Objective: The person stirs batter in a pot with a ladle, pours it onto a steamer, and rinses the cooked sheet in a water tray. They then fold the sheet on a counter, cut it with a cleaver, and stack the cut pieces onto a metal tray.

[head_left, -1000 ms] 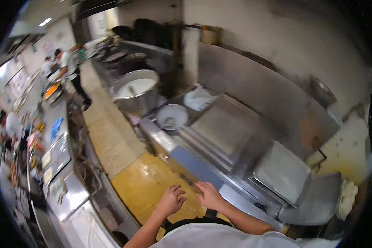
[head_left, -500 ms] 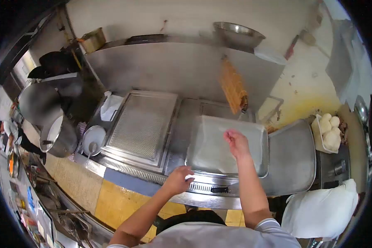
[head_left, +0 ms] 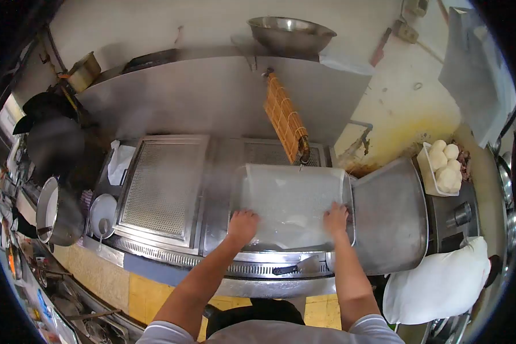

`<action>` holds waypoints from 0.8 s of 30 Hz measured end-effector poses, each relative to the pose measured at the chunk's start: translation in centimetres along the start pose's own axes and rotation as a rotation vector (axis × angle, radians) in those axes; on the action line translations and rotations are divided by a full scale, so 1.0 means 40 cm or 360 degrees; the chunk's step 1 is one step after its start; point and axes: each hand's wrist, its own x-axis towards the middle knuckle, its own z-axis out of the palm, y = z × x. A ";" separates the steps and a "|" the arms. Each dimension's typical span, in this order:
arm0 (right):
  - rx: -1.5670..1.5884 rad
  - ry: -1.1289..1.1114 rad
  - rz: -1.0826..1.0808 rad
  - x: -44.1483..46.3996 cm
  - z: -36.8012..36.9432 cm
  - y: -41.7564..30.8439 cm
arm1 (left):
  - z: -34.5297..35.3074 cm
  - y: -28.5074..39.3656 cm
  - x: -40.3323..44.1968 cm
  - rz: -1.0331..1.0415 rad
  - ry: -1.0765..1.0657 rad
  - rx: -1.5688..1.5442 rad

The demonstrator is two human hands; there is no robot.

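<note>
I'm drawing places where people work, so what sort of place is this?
Probably a restaurant kitchen or another big kitchen: there's a large pot, a steel bowl and a wide tray.

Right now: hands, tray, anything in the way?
Left hand at left side of tray, right hand at right. Pale layer covers its floor. Wrapped pipe hangs by far edge; dark-handled tool in front.

Left hand point(head_left: 243, 226) at left edge of shallow tray point(head_left: 350, 198); right hand point(head_left: 336, 219) near right edge. Rolled bamboo mat point(head_left: 285, 117) hangs behind.
</note>
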 end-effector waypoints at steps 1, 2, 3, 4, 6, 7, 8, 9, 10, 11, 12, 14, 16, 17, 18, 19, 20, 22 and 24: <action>-0.0018 -0.0004 -0.0076 -0.002 0.010 0.019 | -0.009 -0.003 -0.005 0.0005 -0.0001 -0.0012; 0.0109 -0.0166 -0.0015 0.003 0.025 0.036 | -0.016 -0.007 -0.019 0.0009 -0.0006 -0.0022; 0.0236 -0.0330 0.0051 0.006 0.024 0.044 | -0.028 -0.010 -0.036 0.0016 -0.0016 -0.0033; 0.0366 -0.0490 0.0122 0.006 0.033 0.057 | -0.035 -0.018 -0.052 0.0035 -0.0048 -0.0020; 0.0287 -0.0551 0.0023 -0.012 0.056 0.087 | -0.057 -0.023 -0.080 0.0073 -0.0104 0.0003; 0.0260 -0.0589 0.0020 -0.019 0.041 0.085 | -0.085 -0.015 -0.088 0.0040 -0.0289 0.0063; 0.0233 -0.0627 0.0017 -0.026 0.024 0.082 | -0.114 -0.007 -0.094 0.0006 -0.0472 0.0125; 0.0219 -0.0675 0.0064 -0.041 -0.073 0.046 | -0.140 -0.001 -0.097 -0.0027 -0.0653 0.0187; 0.0204 -0.0721 0.0111 -0.046 -0.129 0.024 | -0.156 0.002 -0.095 -0.0058 -0.0737 0.0128; 0.0144 -0.0720 0.0060 -0.048 -0.125 0.031 | -0.169 0.004 -0.093 -0.0089 -0.0820 0.0068; 0.0083 -0.0721 0.0008 -0.054 -0.127 0.040 | -0.171 0.004 -0.085 -0.0097 -0.0711 -0.0008; 0.0093 -0.0549 -0.0100 -0.062 -0.123 0.046 | -0.162 0.010 -0.062 -0.0077 -0.0301 -0.0174; 0.0235 -0.0201 -0.0212 -0.059 -0.135 0.019 | -0.128 0.019 -0.044 -0.0035 -0.0002 -0.0190; 0.0164 -0.0432 -0.0214 -0.047 -0.132 0.018 | -0.112 0.018 -0.030 -0.0011 0.0003 -0.0112; 0.0093 -0.0662 -0.0214 -0.034 -0.122 0.019 | -0.098 0.013 -0.016 0.0015 0.0008 -0.0033; 0.0020 -0.0896 -0.0214 -0.027 -0.113 0.024 | -0.082 0.006 -0.007 -0.0013 -0.0170 -0.0024; -0.0047 -0.0993 -0.0243 -0.026 -0.108 0.036 | -0.066 -0.001 0.000 -0.0045 -0.0347 -0.0016; -0.0183 -0.1195 -0.0302 -0.033 -0.116 0.048 | -0.054 -0.009 -0.010 -0.0008 -0.0601 0.0023; -0.0192 -0.1232 -0.0241 -0.038 -0.177 0.047 | -0.047 -0.023 -0.034 0.0135 -0.0751 0.0087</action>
